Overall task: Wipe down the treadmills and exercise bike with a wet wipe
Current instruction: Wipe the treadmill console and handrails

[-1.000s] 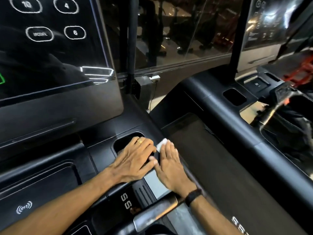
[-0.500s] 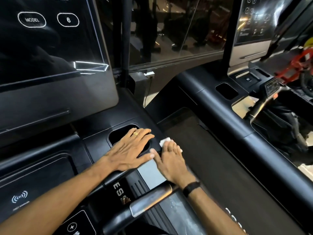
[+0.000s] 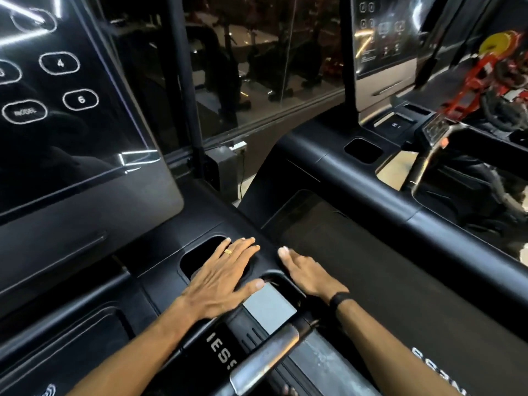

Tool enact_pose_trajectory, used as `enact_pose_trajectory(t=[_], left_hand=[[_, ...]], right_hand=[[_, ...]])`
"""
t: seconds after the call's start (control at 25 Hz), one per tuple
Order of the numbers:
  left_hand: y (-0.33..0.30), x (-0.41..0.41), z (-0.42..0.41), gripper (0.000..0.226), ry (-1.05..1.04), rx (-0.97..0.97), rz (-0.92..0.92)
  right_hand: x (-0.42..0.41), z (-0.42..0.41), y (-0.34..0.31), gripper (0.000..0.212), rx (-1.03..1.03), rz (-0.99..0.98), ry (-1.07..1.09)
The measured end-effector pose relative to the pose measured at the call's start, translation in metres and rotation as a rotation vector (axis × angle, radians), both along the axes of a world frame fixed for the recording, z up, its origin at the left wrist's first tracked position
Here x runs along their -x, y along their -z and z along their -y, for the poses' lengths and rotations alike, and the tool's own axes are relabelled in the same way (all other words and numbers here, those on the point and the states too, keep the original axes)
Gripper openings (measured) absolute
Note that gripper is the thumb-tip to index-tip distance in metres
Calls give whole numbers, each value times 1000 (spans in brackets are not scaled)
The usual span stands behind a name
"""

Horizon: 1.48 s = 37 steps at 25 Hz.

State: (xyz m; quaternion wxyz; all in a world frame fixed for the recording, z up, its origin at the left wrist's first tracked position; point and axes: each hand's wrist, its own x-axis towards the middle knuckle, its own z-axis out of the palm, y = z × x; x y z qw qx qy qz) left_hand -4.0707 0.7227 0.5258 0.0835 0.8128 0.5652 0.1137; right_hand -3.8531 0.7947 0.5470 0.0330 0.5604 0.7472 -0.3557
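The right hand [image 3: 307, 274] lies flat on the treadmill [image 3: 160, 254] edge, low in the frame's middle, fingers straight; no wipe shows. The left hand [image 3: 225, 274] rests flat beside it.

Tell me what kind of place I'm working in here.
Most likely a gym: a treadmill console screen with numbered buttons, a second treadmill alongside, and a metal handlebar below both hands.

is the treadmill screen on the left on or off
On. The screen shows lit white outlined buttons, among them 4, 6 and MODEL, glowing against the dark panel. Some bright streaks on it are reflections.
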Motion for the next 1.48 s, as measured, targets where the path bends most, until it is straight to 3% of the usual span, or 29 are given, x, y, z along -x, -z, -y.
enact_pose_trajectory(t=[0.08, 0.12, 0.2, 0.24, 0.32, 0.4, 0.48, 0.6, 0.72, 0.8, 1.04, 1.16, 1.24, 1.36, 1.48], left_hand=[[-2, -3, 2, 82, 9, 11, -19], [-3, -5, 2, 82, 15, 12, -34], [-5, -12, 0, 79, 22, 10, -39], [-8, -17, -3, 77, 19, 4, -35], [-11, -26, -11, 78, 4, -5, -62], [-10, -38, -15, 85, -3, 10, -127], [-3, -49, -12, 92, 2, 48, -165], [5, -65, -6, 92, 3, 86, -139], [6, -77, -5, 92, -13, 85, -135], [6, -82, -6, 91, 6, 81, -178], [4, -89, -24, 103, 58, 120, -164], [4, -85, -34, 103, 135, 107, -202], [1, -84, -39, 102, 171, 80, -209], [-1, -77, -50, 102, 205, 44, -195], [5, -62, -61, 100, 231, 21, -209]], right_hand=[[-11, 5, 0, 89, -21, 225, -6], [-7, 17, 0, 105, -127, 318, -67], [11, 37, -3, 134, -261, 359, -174], [16, 39, -3, 137, -264, 323, -185], [7, 27, 3, 113, -200, 143, -131], [-23, 13, 1, 84, -77, 92, -77], [-48, 13, -7, 82, 29, 179, -67], [-46, 52, -21, 81, -112, 322, -186], [-46, 60, -7, 70, -149, 230, -126], [-63, 48, 1, 75, -39, 85, -98], [-77, 79, -4, 88, -55, 223, -157], [-89, 65, 0, 86, 55, 86, 17], [-92, 66, -7, 88, 52, 140, 74], [-77, 100, -21, 112, -40, 242, -64], [-80, 114, -3, 139, -141, 281, -20]])
